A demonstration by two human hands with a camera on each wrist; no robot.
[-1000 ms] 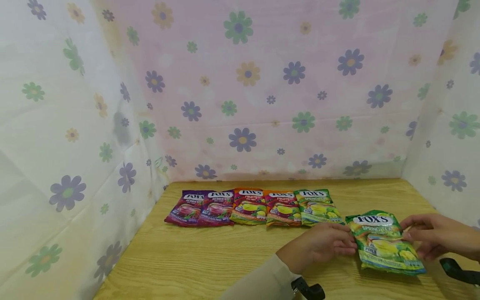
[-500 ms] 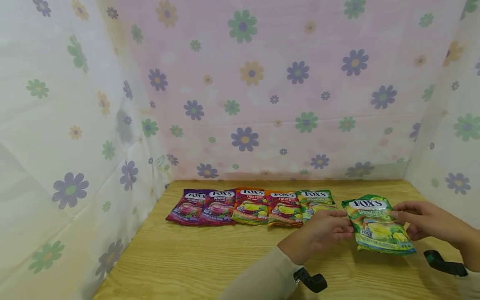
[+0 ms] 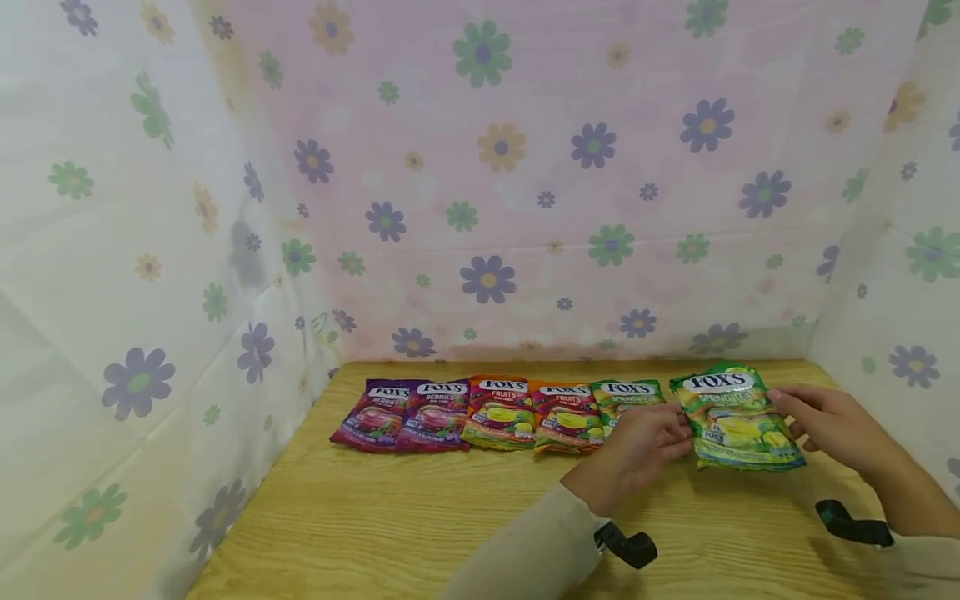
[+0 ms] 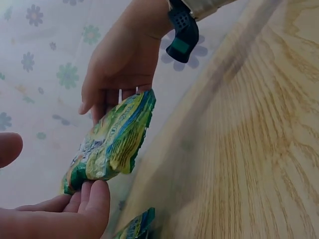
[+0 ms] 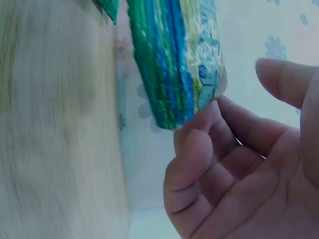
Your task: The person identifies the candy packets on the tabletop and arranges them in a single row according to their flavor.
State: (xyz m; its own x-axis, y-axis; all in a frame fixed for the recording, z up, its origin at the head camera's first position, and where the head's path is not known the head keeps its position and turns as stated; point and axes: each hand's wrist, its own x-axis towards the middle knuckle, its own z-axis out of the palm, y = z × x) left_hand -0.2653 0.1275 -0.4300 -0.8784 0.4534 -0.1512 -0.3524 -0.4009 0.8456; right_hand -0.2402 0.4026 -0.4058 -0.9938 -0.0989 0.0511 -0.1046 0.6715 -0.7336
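Both hands hold a green Fox's Spring Tea candy bag just above the table, at the right end of a row of bags. My left hand has its curled fingers at the bag's left edge; in the left wrist view its thumb stands away from the bag. My right hand holds the opposite edge, and in the right wrist view its fingers bend against the bag with the thumb apart. Partly behind the left hand lies another green Spring Tea bag.
Leftward along the row lie two orange-red Fruits bags and two purple Berries bags. They rest on a wood-grain table. Flower-patterned cloth encloses the back and sides.
The candy bag and both hands have moved away from the table's front edge and slightly left, nearer the row's end. The bags in the row have stayed put.
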